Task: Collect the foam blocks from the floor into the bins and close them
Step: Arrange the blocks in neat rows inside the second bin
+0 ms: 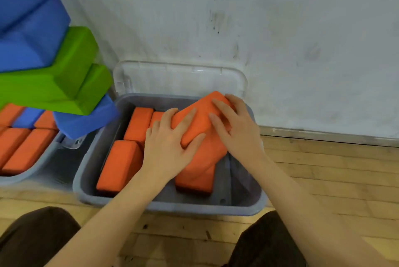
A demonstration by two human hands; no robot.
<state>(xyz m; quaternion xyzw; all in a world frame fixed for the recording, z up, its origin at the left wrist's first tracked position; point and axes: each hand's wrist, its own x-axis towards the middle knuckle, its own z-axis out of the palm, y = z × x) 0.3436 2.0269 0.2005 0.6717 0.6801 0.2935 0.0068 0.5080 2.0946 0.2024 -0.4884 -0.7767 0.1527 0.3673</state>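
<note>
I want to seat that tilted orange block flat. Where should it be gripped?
Grip the tilted orange block by its raised far end, from above, one hand on each long side. That end sticks up above the grey bin, clear of the neighbouring blocks. The left hand and right hand already press its top.

We see bare room in the bin (172, 207) at lower right; orange blocks (118, 165) fill its left, stacked blocks (54, 85) overhang upper left.

Head view, steeply down, close over bin (168, 207).
</note>
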